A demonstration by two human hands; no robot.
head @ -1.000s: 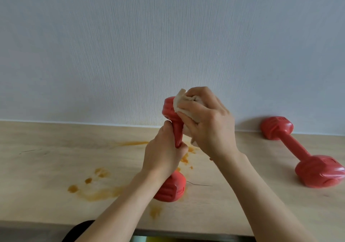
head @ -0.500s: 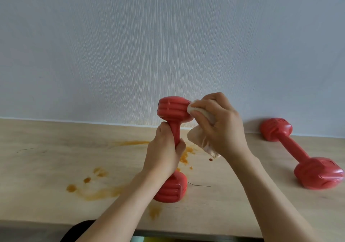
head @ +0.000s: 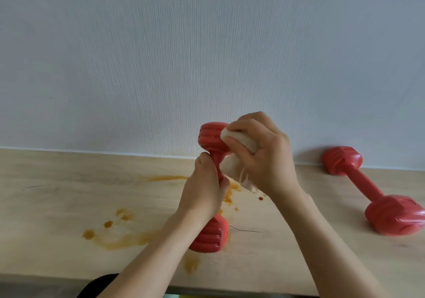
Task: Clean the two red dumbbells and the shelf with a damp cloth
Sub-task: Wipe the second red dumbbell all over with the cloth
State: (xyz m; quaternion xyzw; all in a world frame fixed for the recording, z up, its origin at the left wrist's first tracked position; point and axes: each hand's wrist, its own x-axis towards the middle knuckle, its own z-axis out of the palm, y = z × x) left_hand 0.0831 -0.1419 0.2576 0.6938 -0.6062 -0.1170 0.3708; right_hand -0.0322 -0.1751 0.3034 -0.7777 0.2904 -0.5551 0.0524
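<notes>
Two red dumbbells (head: pixel 210 235) (head: pixel 370 189), one cloth (head: pixel 239 141), one shelf (head: pixel 57 217), two hands (head: pixel 204 194) (head: pixel 264 155).

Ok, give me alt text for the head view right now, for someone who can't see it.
The left hand grips the handle of an upright red plastic dumbbell standing on a pale wooden shelf, while the right hand presses a bunched whitish cloth against its top end. Orange-brown stains mark the shelf, and a second red dumbbell lies at right.

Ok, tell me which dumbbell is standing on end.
The dumbbell gripped by the left hand; the other dumbbell lies flat at right.
</notes>
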